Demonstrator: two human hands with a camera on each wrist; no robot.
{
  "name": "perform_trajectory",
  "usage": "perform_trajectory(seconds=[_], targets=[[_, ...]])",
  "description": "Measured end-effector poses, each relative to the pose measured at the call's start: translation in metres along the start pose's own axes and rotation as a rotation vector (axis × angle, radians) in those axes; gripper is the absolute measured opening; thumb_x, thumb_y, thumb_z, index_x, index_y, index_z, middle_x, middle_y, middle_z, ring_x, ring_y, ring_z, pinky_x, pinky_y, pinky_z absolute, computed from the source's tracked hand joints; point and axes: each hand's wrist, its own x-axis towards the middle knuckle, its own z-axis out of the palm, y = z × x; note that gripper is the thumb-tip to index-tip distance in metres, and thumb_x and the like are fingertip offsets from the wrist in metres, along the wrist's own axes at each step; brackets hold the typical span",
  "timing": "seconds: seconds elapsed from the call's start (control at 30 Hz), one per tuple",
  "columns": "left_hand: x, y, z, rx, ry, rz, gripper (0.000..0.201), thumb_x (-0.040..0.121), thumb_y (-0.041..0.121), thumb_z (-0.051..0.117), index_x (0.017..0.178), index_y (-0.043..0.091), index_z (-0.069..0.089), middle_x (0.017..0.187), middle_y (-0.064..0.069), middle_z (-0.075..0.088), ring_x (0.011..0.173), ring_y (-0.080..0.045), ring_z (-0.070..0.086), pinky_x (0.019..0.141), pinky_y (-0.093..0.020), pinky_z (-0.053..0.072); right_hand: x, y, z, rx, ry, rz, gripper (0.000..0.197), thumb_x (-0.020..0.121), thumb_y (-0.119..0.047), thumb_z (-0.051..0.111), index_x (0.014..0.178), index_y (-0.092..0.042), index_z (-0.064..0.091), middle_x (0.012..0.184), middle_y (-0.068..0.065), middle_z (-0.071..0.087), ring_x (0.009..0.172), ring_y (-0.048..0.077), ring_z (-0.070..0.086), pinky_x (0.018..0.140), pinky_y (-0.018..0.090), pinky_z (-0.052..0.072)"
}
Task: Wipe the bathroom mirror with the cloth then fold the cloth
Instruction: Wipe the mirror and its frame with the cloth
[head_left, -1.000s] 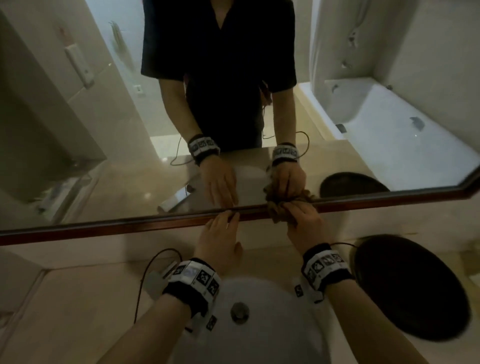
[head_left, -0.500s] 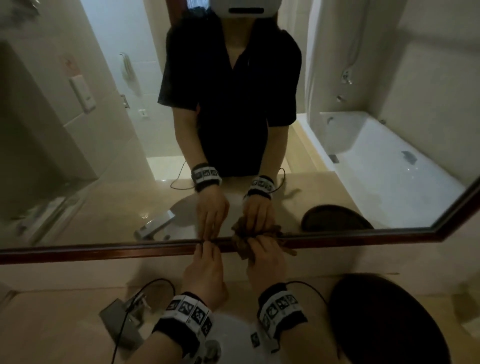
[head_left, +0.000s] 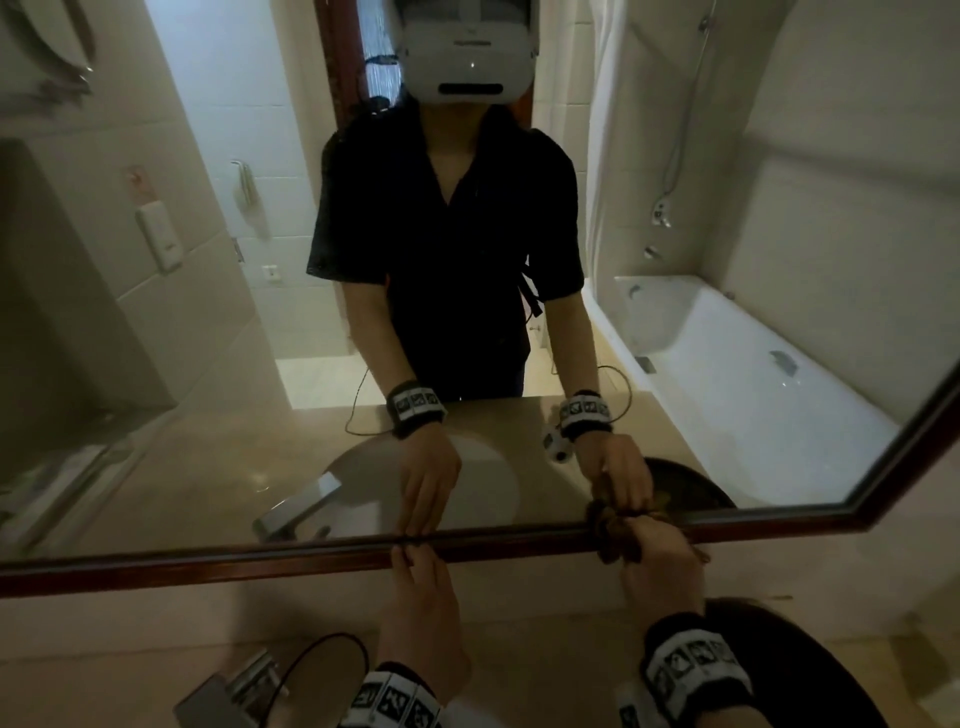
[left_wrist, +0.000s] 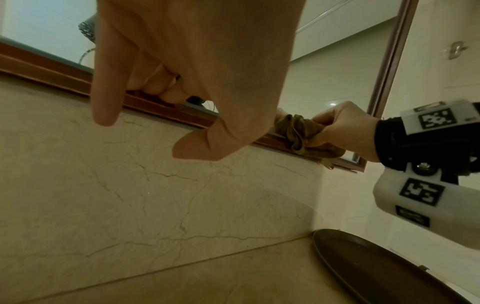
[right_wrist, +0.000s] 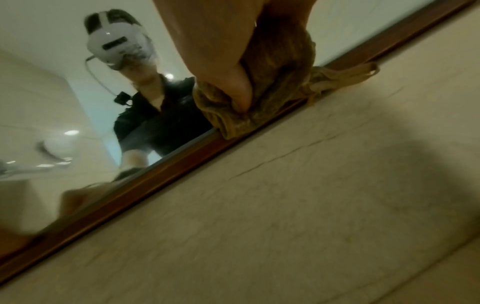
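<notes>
The bathroom mirror (head_left: 208, 364) has a dark wooden frame (head_left: 208, 564) along its bottom edge. My right hand (head_left: 657, 551) grips a bunched brown cloth (head_left: 608, 538) and presses it against that bottom frame, right of centre. In the right wrist view the thumb of the right hand (right_wrist: 221, 51) pinches the cloth (right_wrist: 280, 88) onto the frame (right_wrist: 155, 174). My left hand (head_left: 415, 558) holds nothing; its fingertips rest on the frame to the left. The left wrist view shows the left hand (left_wrist: 197, 61) on the frame (left_wrist: 52, 76) with the cloth (left_wrist: 298, 131) beyond it.
A dark round tray (head_left: 810, 675) lies on the counter at the right, below the right wrist. A metal faucet (head_left: 234, 691) stands at the lower left. A beige marble backsplash (left_wrist: 130, 195) runs under the mirror. The glass reflects a person, a basin and a bathtub.
My right hand has slid the cloth to the right along the bottom frame, away from the left hand. The left hand stays on the frame. The head view has tilted up.
</notes>
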Motion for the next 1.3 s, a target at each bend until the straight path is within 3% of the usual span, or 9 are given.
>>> perform_trajectory(seconds=[0.13,0.27,0.37,0.53,0.63,0.83,1.03,1.17,1.3], targets=[[0.014,0.005,0.004,0.068,0.012,0.034,0.078,0.092,0.030,0.038,0.144,-0.020,0.007,0.150,-0.038,0.008,0.139,-0.056,0.007,0.117,-0.061,0.007,-0.017,-0.054,0.032,0.057,-0.177,-0.148,0.025,0.056,-0.008,0.060,0.077,-0.016,0.072,0.079,0.001,0.068,0.072,0.025,0.065,0.068,0.032,0.058],[0.016,0.010,0.012,-0.058,-0.015,-0.070,0.089,0.085,0.024,0.050,0.150,-0.008,-0.002,0.155,-0.025,-0.004,0.145,-0.046,-0.006,0.112,-0.038,0.035,-0.019,-0.065,0.036,0.096,-0.209,-0.237,0.043,0.046,-0.008,0.083,0.085,-0.021,0.073,0.086,-0.003,0.065,0.079,0.017,0.059,0.068,0.026,0.055],[0.010,0.018,0.000,-0.164,0.049,-0.124,0.090,0.080,0.029,0.048,0.150,-0.005,0.002,0.155,-0.023,0.005,0.147,-0.039,0.005,0.113,-0.033,0.034,-0.007,-0.010,0.021,0.077,-0.179,-0.245,0.047,0.041,-0.004,0.086,0.084,-0.019,0.074,0.085,-0.001,0.065,0.076,0.019,0.061,0.065,0.026,0.056],[0.003,0.062,-0.013,-0.234,0.082,-0.073,0.084,0.085,0.033,0.046,0.154,0.010,0.005,0.159,-0.015,0.009,0.141,-0.026,0.029,0.112,-0.031,0.032,0.018,0.124,-0.031,-0.035,-0.025,0.049,0.028,0.058,-0.004,0.064,0.085,-0.005,0.074,0.088,0.016,0.068,0.076,0.040,0.064,0.067,0.043,0.055],[0.003,0.092,-0.016,-0.199,0.104,0.067,0.078,0.088,0.031,0.045,0.154,0.020,0.006,0.158,-0.011,0.009,0.142,-0.027,0.024,0.116,-0.034,0.025,0.034,0.177,-0.050,-0.055,0.017,0.108,0.027,0.060,-0.002,0.057,0.083,0.002,0.072,0.084,0.022,0.068,0.073,0.042,0.061,0.068,0.044,0.052],[0.009,0.128,-0.021,-0.123,0.136,0.087,0.070,0.088,0.030,0.045,0.152,0.020,0.017,0.152,-0.013,0.019,0.140,-0.034,0.024,0.112,-0.040,0.032,0.023,0.150,-0.026,0.027,0.062,0.070,0.031,0.068,-0.021,0.044,0.074,-0.002,0.067,0.081,0.017,0.064,0.078,0.039,0.059,0.076,0.042,0.046],[0.014,0.146,-0.033,-0.049,0.015,0.030,0.078,0.080,0.030,0.064,0.143,0.021,0.019,0.148,-0.015,0.013,0.138,-0.045,0.018,0.106,-0.042,0.040,0.008,0.060,-0.007,0.140,-0.117,-0.101,0.025,0.057,-0.002,0.073,0.081,-0.010,0.072,0.082,0.007,0.066,0.079,0.033,0.064,0.072,0.038,0.056],[0.018,0.159,-0.036,0.145,-0.021,0.017,0.082,0.077,0.046,0.063,0.140,0.012,0.023,0.141,-0.019,0.023,0.132,-0.044,0.024,0.112,-0.050,0.029,0.011,0.089,-0.013,0.147,-0.167,-0.173,0.031,0.061,-0.004,0.075,0.091,-0.013,0.072,0.091,0.005,0.065,0.088,0.025,0.059,0.072,0.036,0.056],[0.017,0.166,-0.038,0.198,0.027,0.021,0.081,0.081,0.047,0.060,0.143,0.008,0.023,0.140,-0.016,0.027,0.130,-0.040,0.027,0.115,-0.053,0.020,0.027,0.170,-0.039,0.120,-0.086,-0.030,0.033,0.069,-0.019,0.049,0.091,-0.007,0.070,0.093,0.012,0.063,0.092,0.028,0.054,0.080,0.033,0.042]])
